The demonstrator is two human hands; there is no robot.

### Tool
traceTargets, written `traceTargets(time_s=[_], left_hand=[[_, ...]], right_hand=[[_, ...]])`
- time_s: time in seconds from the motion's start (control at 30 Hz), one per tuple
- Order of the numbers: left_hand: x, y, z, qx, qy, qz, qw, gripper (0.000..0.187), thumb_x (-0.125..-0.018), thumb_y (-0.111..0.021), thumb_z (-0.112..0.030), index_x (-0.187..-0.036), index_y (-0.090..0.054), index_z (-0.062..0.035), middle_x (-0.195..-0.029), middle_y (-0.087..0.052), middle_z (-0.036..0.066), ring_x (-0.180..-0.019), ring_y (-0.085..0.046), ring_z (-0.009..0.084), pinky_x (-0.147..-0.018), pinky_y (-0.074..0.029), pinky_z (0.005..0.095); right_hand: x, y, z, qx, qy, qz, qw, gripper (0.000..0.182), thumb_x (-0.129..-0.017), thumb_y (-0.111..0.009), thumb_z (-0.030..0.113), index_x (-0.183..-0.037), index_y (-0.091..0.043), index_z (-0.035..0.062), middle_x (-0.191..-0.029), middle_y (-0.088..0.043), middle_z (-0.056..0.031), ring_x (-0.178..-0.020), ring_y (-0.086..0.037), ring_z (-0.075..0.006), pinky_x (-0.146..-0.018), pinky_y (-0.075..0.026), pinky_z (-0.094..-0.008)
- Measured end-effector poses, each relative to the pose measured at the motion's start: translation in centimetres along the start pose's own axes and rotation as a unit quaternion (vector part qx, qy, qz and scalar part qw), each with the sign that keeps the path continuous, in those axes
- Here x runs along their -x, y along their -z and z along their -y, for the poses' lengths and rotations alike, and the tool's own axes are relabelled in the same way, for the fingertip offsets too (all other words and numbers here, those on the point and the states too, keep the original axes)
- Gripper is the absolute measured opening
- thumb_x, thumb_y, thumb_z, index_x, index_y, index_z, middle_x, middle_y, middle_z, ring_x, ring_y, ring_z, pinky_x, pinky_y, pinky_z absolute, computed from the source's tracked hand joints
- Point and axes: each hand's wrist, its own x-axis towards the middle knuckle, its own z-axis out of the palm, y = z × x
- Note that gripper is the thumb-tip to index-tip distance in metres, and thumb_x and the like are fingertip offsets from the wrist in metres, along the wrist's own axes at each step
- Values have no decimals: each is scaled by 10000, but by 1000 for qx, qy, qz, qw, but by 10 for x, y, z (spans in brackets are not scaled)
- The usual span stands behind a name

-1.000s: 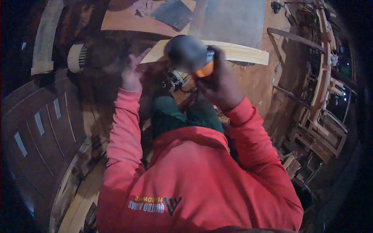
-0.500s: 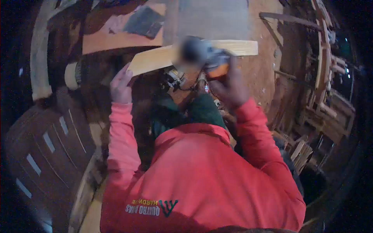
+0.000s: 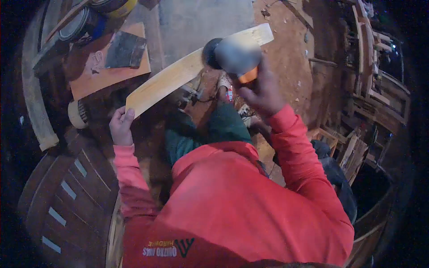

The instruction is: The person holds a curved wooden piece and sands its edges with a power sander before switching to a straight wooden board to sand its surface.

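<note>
A long, slightly curved, pale wooden board (image 3: 165, 85) runs slantwise in front of me, its left end lower than its right. My left hand (image 3: 121, 127) pinches the near left corner, thumb on top. In my right hand (image 3: 267, 91) is an angle grinder (image 3: 248, 76) with an orange body, partly blurred in the view. Its dark round disc (image 3: 212, 53) overlaps the board's right half. The right fingers wrap round the body and are partly hidden behind it.
Beyond the board lie a grey sheet (image 3: 192, 22) and an orange-brown panel (image 3: 82, 85) bearing a dark square piece (image 3: 126, 49). Cans (image 3: 73, 27) stand at upper left. A slatted dark wooden piece (image 3: 67, 192) is at left, stacked timber (image 3: 351, 149) at right. A small machine (image 3: 190, 94) sits near my feet.
The view has shifted. The board now slants more steeply, with its left end and my left hand lower and further left. The grinder stays over the board in my right hand.
</note>
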Motion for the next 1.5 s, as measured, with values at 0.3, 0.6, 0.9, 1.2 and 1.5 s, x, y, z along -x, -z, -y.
traceTargets(time_s=[0.3, 0.6, 0.9, 1.2, 1.5], left_hand=[[-2, -23, -35, -152, 64, 21, 986, 433, -1062, -527, -444, -1172, -662, -47, -954, -697, 64, -731, -656, 154, -638, -534, 317], [-12, -18, -19, -158, 49, -27, 986, 730, -1072, -379, -589, -1147, -685, 70, -906, -708, 137, -712, -682, 199, -675, -542, 361], [-8, -32, -30, -314, -7, -49, 948, 682, -986, -568, -618, -1137, -708, 32, -894, -719, 170, -688, -679, 235, -661, -545, 381], [-21, -25, -13, -382, -56, -63, 920, 677, -959, -622, -604, -1138, -709, 44, -921, -720, 160, -705, -665, 212, -661, -529, 375], [-23, -23, -22, -390, -2, -25, 921, 634, -968, -620, -577, -1233, -700, -7, -982, -729, 120, -882, -682, 193, -671, -546, 330]], right_hand=[[-31, 69, -75, -61, 32, -29, 997, 846, -793, -748, 8, -1494, -281, 81, -1326, -544, -134, -1202, -589, -238, -989, -527, -378], [18, -45, 73, 71, 48, 118, 989, 865, -804, -779, 163, -1497, -274, 48, -1044, -671, -275, -945, -691, -457, -794, -553, -511], [17, -21, 61, 62, 11, 102, 993, 819, -792, -770, 190, -1457, -306, 75, -1054, -663, -305, -986, -664, -502, -816, -536, -541], [-16, 59, -25, 57, 11, 41, 997, 811, -768, -754, 183, -1448, -321, 89, -1002, -670, -308, -945, -667, -519, -794, -536, -565], [-39, 118, -86, 42, 58, -11, 997, 788, -807, -700, 10, -1469, -276, 59, -1219, -616, -160, -1123, -634, -233, -928, -545, -376]])
